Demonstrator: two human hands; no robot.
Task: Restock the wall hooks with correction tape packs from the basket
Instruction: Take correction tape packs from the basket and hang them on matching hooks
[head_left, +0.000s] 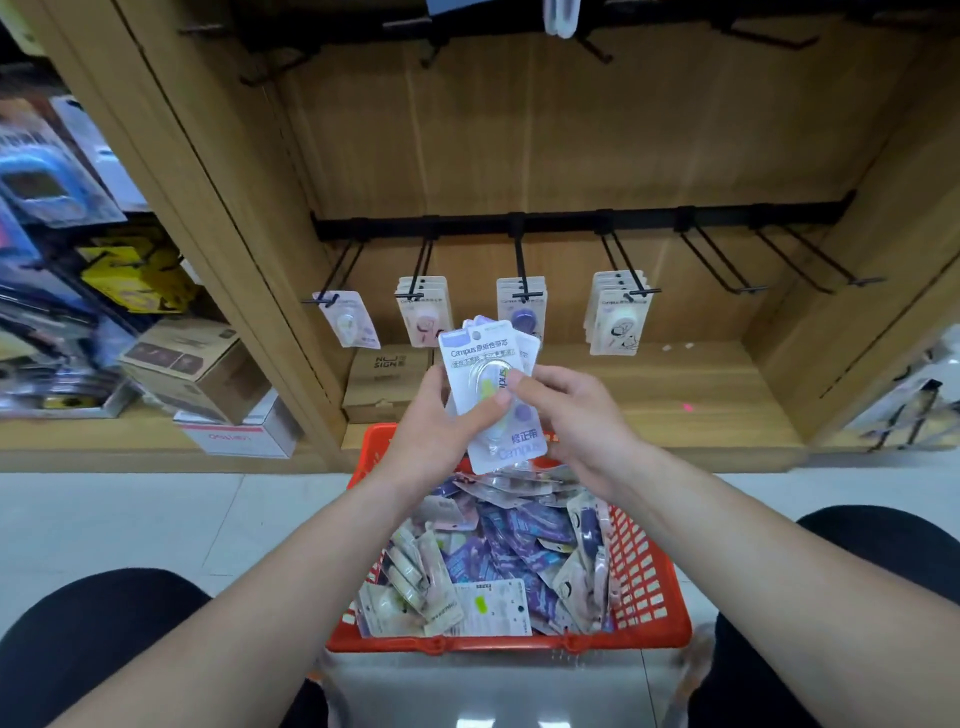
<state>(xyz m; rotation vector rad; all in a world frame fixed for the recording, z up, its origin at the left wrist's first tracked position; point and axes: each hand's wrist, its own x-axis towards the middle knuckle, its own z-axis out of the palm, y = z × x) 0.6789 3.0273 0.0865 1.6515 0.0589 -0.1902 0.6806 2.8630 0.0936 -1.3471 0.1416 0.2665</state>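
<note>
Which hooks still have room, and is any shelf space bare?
The bare hooks right of the cream packs hold nothing, and the wooden shelf beneath them is mostly open. The orange basket is crammed.

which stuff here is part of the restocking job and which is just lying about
Job: held packs, gripped by left hand and right hand; red basket of loose packs; wall hooks; hung packs.
Lying about: brown box on the shelf; cardboard boxes to the left; blurred goods on the left rack.
</note>
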